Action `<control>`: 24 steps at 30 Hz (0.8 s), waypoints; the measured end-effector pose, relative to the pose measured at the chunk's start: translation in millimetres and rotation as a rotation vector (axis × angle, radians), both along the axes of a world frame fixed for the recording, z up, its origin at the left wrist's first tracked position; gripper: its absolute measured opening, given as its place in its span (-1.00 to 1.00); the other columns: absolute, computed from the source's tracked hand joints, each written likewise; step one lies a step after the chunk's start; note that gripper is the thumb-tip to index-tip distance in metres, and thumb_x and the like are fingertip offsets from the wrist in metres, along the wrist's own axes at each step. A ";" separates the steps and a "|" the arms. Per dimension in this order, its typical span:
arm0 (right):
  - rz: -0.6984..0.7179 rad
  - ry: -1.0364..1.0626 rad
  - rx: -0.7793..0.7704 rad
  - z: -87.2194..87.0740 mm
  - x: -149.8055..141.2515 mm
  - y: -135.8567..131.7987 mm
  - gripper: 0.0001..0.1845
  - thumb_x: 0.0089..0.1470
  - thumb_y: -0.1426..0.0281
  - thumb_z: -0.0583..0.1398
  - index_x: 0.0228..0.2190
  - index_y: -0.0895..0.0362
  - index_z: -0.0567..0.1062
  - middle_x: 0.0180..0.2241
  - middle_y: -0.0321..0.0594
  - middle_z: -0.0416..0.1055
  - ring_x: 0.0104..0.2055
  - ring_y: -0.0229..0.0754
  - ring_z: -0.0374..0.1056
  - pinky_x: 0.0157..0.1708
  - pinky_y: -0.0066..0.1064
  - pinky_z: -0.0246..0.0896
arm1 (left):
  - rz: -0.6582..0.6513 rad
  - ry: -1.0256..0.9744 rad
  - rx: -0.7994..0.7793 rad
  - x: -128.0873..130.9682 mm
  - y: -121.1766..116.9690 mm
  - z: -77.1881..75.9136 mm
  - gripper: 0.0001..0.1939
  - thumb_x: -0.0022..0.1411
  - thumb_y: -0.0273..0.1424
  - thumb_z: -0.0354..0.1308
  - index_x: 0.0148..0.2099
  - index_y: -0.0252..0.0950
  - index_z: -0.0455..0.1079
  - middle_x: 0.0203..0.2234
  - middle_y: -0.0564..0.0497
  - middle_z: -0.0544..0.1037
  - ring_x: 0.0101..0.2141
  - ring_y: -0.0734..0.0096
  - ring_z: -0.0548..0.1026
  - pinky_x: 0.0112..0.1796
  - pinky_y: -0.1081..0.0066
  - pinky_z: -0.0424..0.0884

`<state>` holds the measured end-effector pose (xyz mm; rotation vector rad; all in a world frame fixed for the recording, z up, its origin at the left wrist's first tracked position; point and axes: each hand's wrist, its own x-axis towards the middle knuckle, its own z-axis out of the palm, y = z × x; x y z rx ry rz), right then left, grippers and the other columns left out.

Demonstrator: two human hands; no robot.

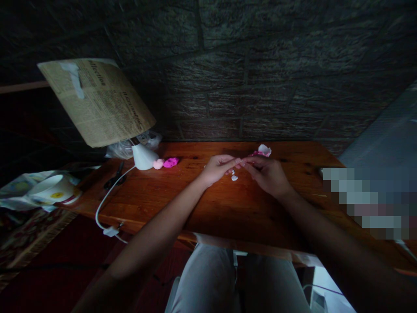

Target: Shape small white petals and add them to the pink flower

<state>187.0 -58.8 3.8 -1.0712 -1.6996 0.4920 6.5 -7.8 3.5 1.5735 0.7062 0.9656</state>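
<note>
- The left hand (217,168) and the right hand (269,174) meet above the table (208,208), nearer its far edge than its near edge.
- The grip of each hand is closed, thumb and fingers drawn together at the tips, on a small pale piece (241,161) between them; it is too small and dim to tell its exact shape.
- Just below the joined fingertips, near the middle of the table, lie small white bits (234,178), apart from each other.
- Beyond the right hand, near the far edge, sits a pink-and-white lump (264,150), partly hidden by the fingers.
- Towards the far left corner stands a lamp with a white base (143,157) and a tilted, newspaper-print shade (100,104); a clear plastic bag (153,140) is behind the base.
- Right beside that base lie a light pink lump (158,164) and a bright magenta lump (171,162), touching.
- A white cord (104,200) runs from the lamp and over the near edge; a dark object, apparently scissors (114,179), lies beside it.
- At the left end, a white cup (48,189) sits by crumpled plastic (14,191).
- Beneath the near edge are the person's legs (208,278) in light trousers.
</note>
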 end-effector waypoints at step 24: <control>-0.051 0.035 -0.023 -3.3 -0.3 -1.0 -0.68 0.16 0.11 0.27 -0.26 0.07 0.69 -0.37 -0.16 0.65 -0.57 -0.20 0.39 -0.58 -0.35 0.25 | 0.017 0.004 -0.048 -1.0 1.2 -0.1 -0.51 0.10 0.04 0.31 -0.33 -0.35 0.54 -0.45 -0.02 0.58 -0.55 0.63 0.30 -0.49 0.50 0.18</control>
